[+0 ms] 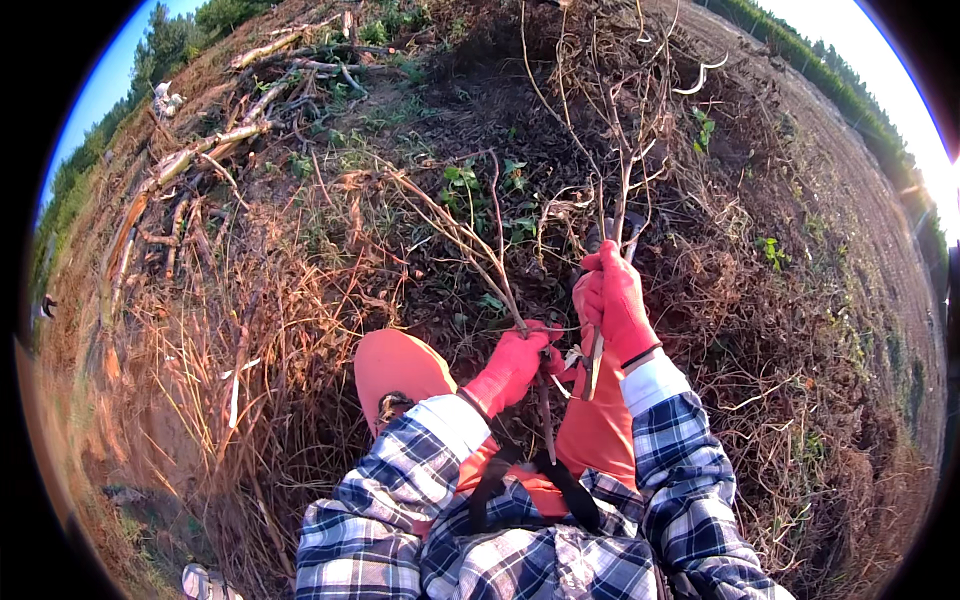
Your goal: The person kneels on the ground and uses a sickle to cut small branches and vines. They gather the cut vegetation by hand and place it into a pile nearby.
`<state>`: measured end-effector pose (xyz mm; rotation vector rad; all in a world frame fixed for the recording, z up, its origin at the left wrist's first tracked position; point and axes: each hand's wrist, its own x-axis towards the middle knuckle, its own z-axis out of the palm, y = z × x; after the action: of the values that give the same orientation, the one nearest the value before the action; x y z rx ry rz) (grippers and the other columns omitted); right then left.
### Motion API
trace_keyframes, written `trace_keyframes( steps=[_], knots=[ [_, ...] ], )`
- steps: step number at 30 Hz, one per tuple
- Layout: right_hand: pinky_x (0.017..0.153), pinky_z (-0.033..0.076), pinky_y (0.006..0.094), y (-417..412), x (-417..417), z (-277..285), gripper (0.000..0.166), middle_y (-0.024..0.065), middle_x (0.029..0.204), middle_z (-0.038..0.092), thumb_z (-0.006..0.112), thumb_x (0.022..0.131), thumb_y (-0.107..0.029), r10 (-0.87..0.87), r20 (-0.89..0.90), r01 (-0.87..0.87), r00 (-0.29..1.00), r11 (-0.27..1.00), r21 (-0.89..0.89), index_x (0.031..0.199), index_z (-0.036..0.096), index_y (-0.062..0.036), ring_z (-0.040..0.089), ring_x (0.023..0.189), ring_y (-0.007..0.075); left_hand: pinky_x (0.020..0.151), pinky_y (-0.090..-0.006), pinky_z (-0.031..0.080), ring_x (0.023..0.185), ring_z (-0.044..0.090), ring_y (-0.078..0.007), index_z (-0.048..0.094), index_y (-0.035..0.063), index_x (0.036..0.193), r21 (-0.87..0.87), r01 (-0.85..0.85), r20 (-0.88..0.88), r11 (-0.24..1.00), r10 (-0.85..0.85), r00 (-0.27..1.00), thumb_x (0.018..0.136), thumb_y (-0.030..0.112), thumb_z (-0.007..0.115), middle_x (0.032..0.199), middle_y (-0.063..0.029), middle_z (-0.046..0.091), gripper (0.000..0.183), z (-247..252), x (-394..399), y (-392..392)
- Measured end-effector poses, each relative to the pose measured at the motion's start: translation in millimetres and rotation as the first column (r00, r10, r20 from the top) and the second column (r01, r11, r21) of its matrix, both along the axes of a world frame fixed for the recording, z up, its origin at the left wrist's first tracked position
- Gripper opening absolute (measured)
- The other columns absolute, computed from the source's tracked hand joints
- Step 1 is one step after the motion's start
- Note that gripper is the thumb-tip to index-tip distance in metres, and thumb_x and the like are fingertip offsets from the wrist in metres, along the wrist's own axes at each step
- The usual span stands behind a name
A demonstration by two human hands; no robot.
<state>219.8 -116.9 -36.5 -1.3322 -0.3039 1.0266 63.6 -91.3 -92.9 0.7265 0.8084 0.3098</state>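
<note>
My left hand (517, 364), in a red knit glove, is closed around a dry branched stem (508, 292) whose twigs fan up and to the left and whose lower end points down over my lap. Beside it, my right hand (613, 300), gloved in the same red, grips several upright dry branches (624, 176) with thin forked tops; their thicker cut ends show below the fist. A thin twig spans the gap between the hands. Both hands are above my orange trousers (600, 435).
Cut logs (180, 161) and branches lie at the upper left. Dry stalks (285, 322) cover the ground on the left, tangled vines (750, 315) on the right. A distant person (166, 101) is at the upper left. Part of a shoe (206, 583) shows at the lower left.
</note>
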Motion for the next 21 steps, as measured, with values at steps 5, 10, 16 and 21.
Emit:
trace_keyframes(
  steps=[5, 10, 16, 21],
  knots=[
    [0.030, 0.016, 0.0215, 11.1, -10.4, 0.2, 0.038, -0.0075, 0.047, 0.026, 0.047, 0.092, -0.041, 0.031, -0.018, -0.029, 0.999, 0.994, 0.107, 0.087, 0.050, -0.0036, 0.022, 0.033, 0.0045, 0.062, -0.0367, 0.057, 0.071, 0.064, -0.0200, 0.052, 0.0019, 0.098, 0.153, -0.132, 0.136, 0.979, 0.111, 0.984, 0.085, 0.008, 0.051, 0.085, -0.0095, 0.061, 0.015, -31.6, 2.5, 14.7],
    [0.031, 0.018, 0.0232, 17.4, -0.5, 11.9, 0.037, -0.0072, 0.048, 0.028, 0.044, 0.093, -0.039, 0.008, 0.031, -0.008, 0.999, 1.000, -0.004, 0.087, 0.050, -0.0034, 0.023, 0.034, 0.0054, 0.063, -0.0355, 0.057, 0.077, 0.065, -0.0235, 0.048, -0.0018, 0.110, 0.132, 0.088, 0.110, 0.987, -0.103, 0.989, 0.088, 0.012, 0.046, 0.092, -0.0148, 0.062, 0.026, 18.3, 0.5, 3.9],
    [0.033, 0.020, 0.0233, 15.8, 18.4, -8.3, 0.037, -0.0065, 0.050, 0.029, 0.046, 0.092, -0.039, -0.065, -0.036, 0.064, 0.997, 0.998, -0.019, 0.085, 0.050, -0.0036, 0.025, 0.036, 0.0061, 0.049, -0.0260, 0.051, 0.057, 0.058, -0.0153, 0.049, 0.0016, 0.111, 0.193, 0.328, -0.038, 0.925, -0.327, 0.944, 0.092, 0.018, 0.042, 0.088, -0.0125, 0.062, 0.026, 37.8, -20.1, -18.7],
    [0.033, 0.020, 0.0232, -10.6, 140.1, 14.1, 0.039, -0.0082, 0.050, 0.027, 0.043, 0.093, -0.042, -0.307, 0.094, 0.308, 0.947, 0.951, 0.002, 0.084, 0.051, -0.0049, 0.022, 0.036, 0.0053, 0.034, -0.0194, 0.028, 0.042, 0.037, -0.0049, 0.054, 0.0079, 0.098, 0.116, 0.145, 0.031, 0.983, -0.149, 0.988, 0.093, 0.014, 0.043, 0.077, -0.0039, 0.055, 0.014, 23.7, -73.6, -40.0]
  ],
)
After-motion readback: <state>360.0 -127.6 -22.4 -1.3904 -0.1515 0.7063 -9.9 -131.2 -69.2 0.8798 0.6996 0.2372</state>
